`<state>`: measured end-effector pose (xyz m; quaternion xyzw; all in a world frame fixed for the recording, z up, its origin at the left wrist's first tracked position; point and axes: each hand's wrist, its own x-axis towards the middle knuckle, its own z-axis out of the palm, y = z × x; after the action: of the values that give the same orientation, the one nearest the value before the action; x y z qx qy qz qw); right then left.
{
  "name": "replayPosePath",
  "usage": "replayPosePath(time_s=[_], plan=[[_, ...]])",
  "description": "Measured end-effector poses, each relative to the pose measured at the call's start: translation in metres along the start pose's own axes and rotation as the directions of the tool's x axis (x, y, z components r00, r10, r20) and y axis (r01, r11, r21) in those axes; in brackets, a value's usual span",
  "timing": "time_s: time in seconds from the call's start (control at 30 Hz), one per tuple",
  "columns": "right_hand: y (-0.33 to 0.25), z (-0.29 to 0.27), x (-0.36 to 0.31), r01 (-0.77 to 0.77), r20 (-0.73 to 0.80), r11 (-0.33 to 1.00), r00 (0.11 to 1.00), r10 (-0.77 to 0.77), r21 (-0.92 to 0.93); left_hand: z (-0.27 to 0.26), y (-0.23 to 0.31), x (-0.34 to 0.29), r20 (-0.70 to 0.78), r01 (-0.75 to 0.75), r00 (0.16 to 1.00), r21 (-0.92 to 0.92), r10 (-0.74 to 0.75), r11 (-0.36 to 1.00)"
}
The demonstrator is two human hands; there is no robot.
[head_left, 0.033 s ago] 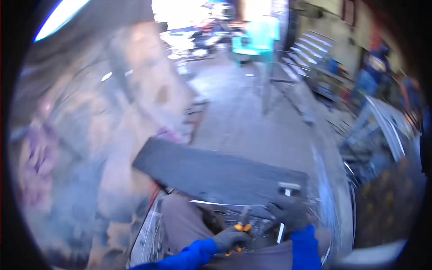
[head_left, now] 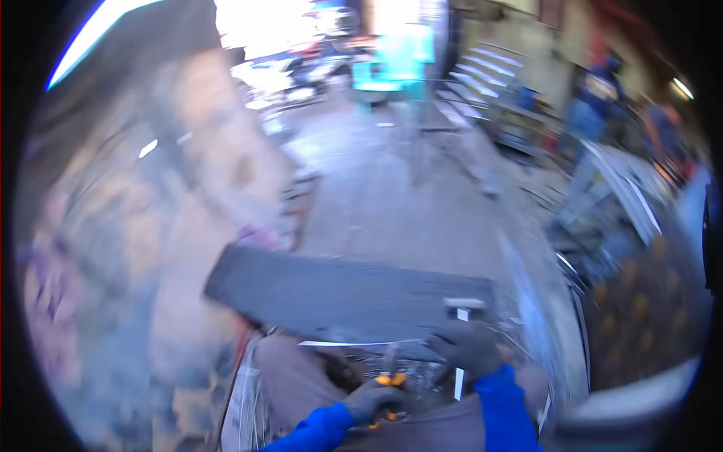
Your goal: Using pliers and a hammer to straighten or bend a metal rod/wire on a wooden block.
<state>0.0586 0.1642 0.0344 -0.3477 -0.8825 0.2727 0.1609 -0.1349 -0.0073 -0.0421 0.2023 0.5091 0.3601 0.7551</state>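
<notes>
Gripping a yellow-handled hand tool (head_left: 392,380): my left hand (head_left: 370,399), grey glove, blue sleeve (head_left: 320,428), low over the lap; the tool's metal end (head_left: 391,354) points up toward the board's near edge, its type too blurred to list. Second entry: my right hand (head_left: 468,346), grey glove, fingers bent, across the middle of a white shaft (head_left: 459,384) topped by a pale crosspiece (head_left: 465,303); whether the fingers grip this or merely cover it, I cannot tell. Third entry: one long dark grey board (head_left: 339,294), lying crosswise just beyond both hands, a thin bright strip (head_left: 354,343) along its near edge. Handling note, my judgement: the work calls for a firm left grip well back on the yellow handles, right fingers clear of the metal end, and the board steadied against slipping. Beneath: trousered legs (head_left: 290,369), spread. Left: loose thin wires (head_left: 252,407); farther left, a large stained sheet (head_left: 188,286), tan and bluish. Beyond the board: grey floor (head_left: 376,211). Far end: turquoise chair (head_left: 407,60), apparent motorbikes (head_left: 320,64). Right side: metal rack (head_left: 486,79), slanting pale panel (head_left: 629,184), one co-worker (head_left: 600,94) in a dark top.
</notes>
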Motion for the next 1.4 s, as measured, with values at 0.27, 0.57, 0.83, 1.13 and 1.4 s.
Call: replayPosePath(time_s=[0.27,0.57,0.83,1.13,1.4], plan=[[0.016,0.013,-0.014,0.071,-0.068,0.997,0.995,-0.072,-0.008,-0.006,0.007,-0.001,0.168,-0.079,0.982,-0.071,0.091,0.994],[0.019,0.02,-0.008,0.07,-0.205,0.997,0.977,-0.064,0.022,0.009,0.0,-0.019,0.073,-0.011,0.997,-0.018,0.012,1.0],[0.028,0.02,-0.002,0.312,-0.548,0.936,0.76,-0.348,-0.162,0.011,-0.028,-0.021,0.005,-0.034,0.999,-0.166,0.036,0.986],[0.034,0.032,-0.003,0.178,-0.172,0.981,0.967,-0.19,-0.082,0.014,-0.03,-0.005,-0.012,-0.044,0.999,-0.034,0.044,0.998],[0.063,0.061,-0.003,0.234,-0.295,0.915,0.895,-0.335,-0.33,0.016,-0.012,-0.001,0.024,-0.14,0.989,-0.145,0.145,0.979]])
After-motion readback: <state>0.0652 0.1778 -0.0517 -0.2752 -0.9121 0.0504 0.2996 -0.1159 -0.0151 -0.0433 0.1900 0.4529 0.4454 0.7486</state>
